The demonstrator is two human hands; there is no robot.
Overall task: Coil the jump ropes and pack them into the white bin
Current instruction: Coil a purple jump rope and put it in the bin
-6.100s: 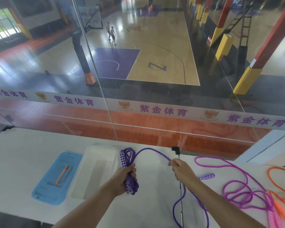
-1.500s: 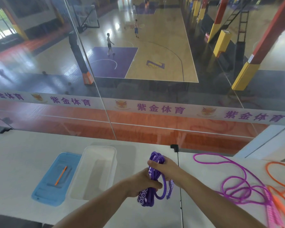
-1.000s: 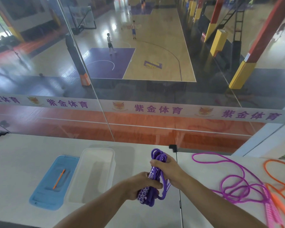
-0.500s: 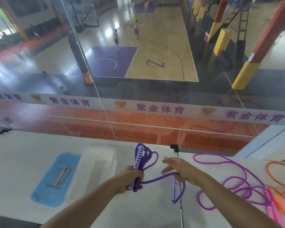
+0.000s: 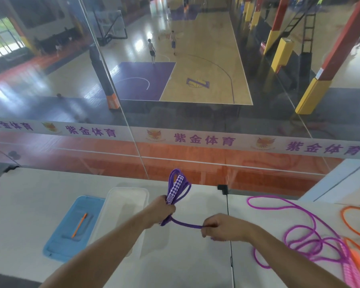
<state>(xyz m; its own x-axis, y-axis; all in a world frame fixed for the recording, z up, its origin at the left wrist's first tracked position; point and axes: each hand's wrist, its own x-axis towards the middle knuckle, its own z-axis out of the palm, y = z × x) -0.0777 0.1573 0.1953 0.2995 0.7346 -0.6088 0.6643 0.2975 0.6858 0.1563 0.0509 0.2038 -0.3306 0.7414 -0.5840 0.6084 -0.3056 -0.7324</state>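
L hand [image 5: 162, 209] grips coiled purple rope [image 5: 178, 189] w/ R hand [image 5: 217, 227] pinching its tail beside white bin [image 5: 114, 206]. Bin looks empty; magenta rope [image 5: 303, 231] & orange rope [image 5: 353, 225] uncoiled on table [image 5: 29, 204].

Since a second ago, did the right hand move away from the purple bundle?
Yes. The right hand was on the purple rope bundle; now it is nearer the person, by the table seam, pulling one strand tight while the left hand holds the bundle.
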